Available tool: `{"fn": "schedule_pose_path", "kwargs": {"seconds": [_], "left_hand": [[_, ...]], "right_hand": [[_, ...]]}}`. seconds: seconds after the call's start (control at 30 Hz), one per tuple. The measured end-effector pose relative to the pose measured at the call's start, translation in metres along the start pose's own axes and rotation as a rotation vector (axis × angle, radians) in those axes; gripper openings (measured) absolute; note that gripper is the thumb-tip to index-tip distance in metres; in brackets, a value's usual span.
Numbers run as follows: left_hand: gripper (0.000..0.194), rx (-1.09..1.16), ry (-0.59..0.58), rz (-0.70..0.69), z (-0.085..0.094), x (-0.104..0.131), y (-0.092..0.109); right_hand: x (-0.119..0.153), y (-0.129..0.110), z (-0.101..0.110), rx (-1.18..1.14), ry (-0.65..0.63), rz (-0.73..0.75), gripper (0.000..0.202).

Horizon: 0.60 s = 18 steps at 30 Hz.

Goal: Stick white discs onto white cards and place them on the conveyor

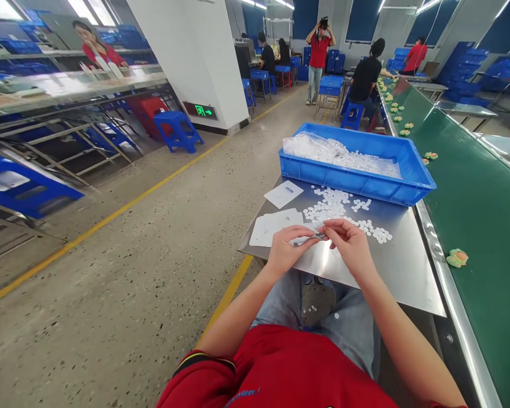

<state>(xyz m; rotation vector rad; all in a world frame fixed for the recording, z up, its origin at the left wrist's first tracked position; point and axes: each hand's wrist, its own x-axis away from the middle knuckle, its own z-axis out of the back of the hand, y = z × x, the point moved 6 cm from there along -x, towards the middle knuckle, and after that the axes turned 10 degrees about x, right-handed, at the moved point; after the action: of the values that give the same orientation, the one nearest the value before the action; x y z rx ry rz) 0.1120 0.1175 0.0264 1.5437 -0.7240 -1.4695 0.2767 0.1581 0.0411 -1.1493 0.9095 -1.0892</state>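
Observation:
Above the near edge of the metal table, my left hand [289, 247] and my right hand [349, 245] are close together. Both sets of fingers pinch a small, thin piece with white and dark grey parts [318, 229]; the fingertips cover much of it, so its kind is unclear. Just beyond the hands, many small white discs [329, 204] lie scattered over the tabletop. White cards [268, 228] with small printed marks lie beside my left hand, and another white card [284, 194] with a dark blue label lies farther back.
A blue plastic bin [357, 184] with a clear bag and more white discs stands at the table's [403, 277] back. To the right runs a green conveyor belt [480, 209] carrying small green-and-orange pieces [457, 258]. Several people and blue stools [176, 127] are farther off.

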Motion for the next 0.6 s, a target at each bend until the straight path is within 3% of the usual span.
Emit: {"fn": "schedule_pose_path", "kwargs": {"seconds": [0.2, 0.4, 0.47, 0.6], "left_hand": [[0.019, 0.014, -0.001, 0.032, -0.011, 0.003, -0.004], [0.015, -0.008, 0.036, -0.033, -0.013, 0.006, 0.003], [0.016, -0.023, 0.056, -0.048, -0.011, 0.006, 0.007], [0.017, -0.022, 0.104, -0.047, -0.002, 0.002, 0.009]], "right_hand": [[0.002, 0.001, -0.006, 0.017, 0.0, -0.006, 0.041], [0.005, 0.0, -0.013, -0.004, -0.026, -0.021, 0.042], [0.004, -0.002, -0.006, -0.07, 0.009, -0.004, 0.039], [0.0, -0.001, 0.029, -0.189, 0.188, 0.038, 0.036]]}}
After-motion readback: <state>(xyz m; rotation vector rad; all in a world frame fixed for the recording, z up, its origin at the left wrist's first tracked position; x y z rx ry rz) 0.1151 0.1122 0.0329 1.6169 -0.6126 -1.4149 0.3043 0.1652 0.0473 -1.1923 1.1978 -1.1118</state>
